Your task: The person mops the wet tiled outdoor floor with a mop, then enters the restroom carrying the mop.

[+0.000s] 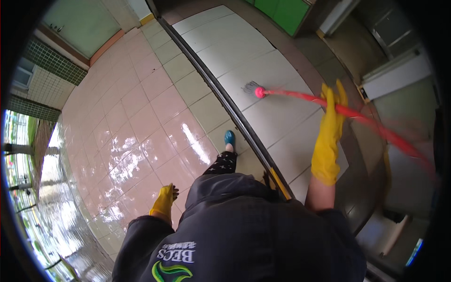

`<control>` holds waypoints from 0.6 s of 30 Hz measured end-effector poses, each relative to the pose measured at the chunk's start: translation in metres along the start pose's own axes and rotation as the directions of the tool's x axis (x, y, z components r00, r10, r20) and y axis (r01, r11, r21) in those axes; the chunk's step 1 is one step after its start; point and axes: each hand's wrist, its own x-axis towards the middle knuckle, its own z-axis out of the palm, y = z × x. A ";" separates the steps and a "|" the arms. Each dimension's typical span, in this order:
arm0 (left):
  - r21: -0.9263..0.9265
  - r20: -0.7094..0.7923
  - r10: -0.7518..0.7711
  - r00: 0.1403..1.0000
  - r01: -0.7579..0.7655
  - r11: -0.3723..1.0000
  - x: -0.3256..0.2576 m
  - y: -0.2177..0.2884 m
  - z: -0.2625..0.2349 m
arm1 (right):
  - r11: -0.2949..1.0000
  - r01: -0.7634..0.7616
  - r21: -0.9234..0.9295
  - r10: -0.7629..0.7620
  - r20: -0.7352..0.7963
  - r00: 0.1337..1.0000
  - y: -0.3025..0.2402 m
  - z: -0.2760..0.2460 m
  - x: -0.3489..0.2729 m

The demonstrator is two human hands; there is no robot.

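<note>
Step in hand: scrubbing the pale floor tiles [263, 70] just inside the doorway, judging by the brush head set down on them.
Right hand [331, 117]: in a yellow rubber glove, raised and wrapped round the red handle [361, 120] partway along its length; fingers look closed on it.
Left hand [164, 201]: also in a yellow glove, hanging low beside the dark jacket [244, 230], holding nothing; fingers loosely curled, half open.
Brush [256, 90]: pink head with grey bristles, touching the pale tiles ahead of the person, beyond the dark door track [225, 101]. The handle blurs toward the right edge, so its far end cannot be made out.
Footing: one foot in a blue shoe [229, 137] stands on the tiles just left of the track.
Pink tiles [136, 136]: glossy and wet-looking, reflections across them.
Next move calls for: a push or pull stroke with pressure kept on the head; one-handed grip means less control, so the free hand may need to join. Wet surface calls for careful steps.
</note>
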 end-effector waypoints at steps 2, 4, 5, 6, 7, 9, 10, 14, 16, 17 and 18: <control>-0.001 0.004 -0.002 1.000 0.002 1.000 0.048 0.049 0.036 | 0.931 0.128 -0.343 -0.102 0.094 0.990 0.045 -0.010 0.009; 0.109 0.022 -0.023 1.000 0.020 0.994 0.092 0.120 0.087 | 0.873 -0.117 -0.474 0.170 0.069 0.983 0.071 -0.026 0.013; -0.055 0.118 0.077 0.990 -0.071 0.996 0.135 0.133 0.093 | 0.874 -0.109 -0.474 0.176 0.099 0.979 0.063 -0.024 0.021; 0.207 0.062 0.099 0.993 -0.110 0.972 0.123 0.180 0.143 | 0.899 -0.157 -0.409 0.210 0.087 0.974 0.053 -0.031 0.025; 0.163 0.082 0.133 0.988 -0.145 0.976 0.125 0.220 0.185 | 0.925 -0.203 -0.320 0.241 0.084 0.967 0.041 -0.033 0.036; 0.174 0.219 0.124 0.968 -0.164 0.971 0.103 0.283 0.275 | 0.907 -0.167 -0.387 0.232 0.130 0.964 0.022 -0.047 0.066; 0.171 0.336 0.133 0.933 -0.199 0.965 0.084 0.308 0.320 | 0.897 -0.122 -0.424 0.218 0.185 0.958 0.016 -0.061 0.080; 0.191 0.718 -0.178 0.673 0.055 0.980 -0.023 0.347 0.500 | 0.949 -0.173 0.264 0.151 0.101 0.983 -0.047 -0.086 0.118; 0.145 0.733 -0.305 0.608 0.299 0.943 -0.103 0.365 0.553 | 0.990 0.127 -0.060 -0.127 0.009 0.992 -0.061 -0.055 0.131; 0.075 0.734 -0.331 0.592 0.414 0.907 -0.113 0.364 0.579 | 0.988 0.154 -0.020 -0.154 0.008 0.988 -0.057 -0.057 0.140; 0.037 0.759 -0.385 0.525 0.555 0.831 -0.153 0.380 0.601 | 0.981 0.193 -0.019 -0.194 -0.029 0.981 -0.060 -0.070 0.144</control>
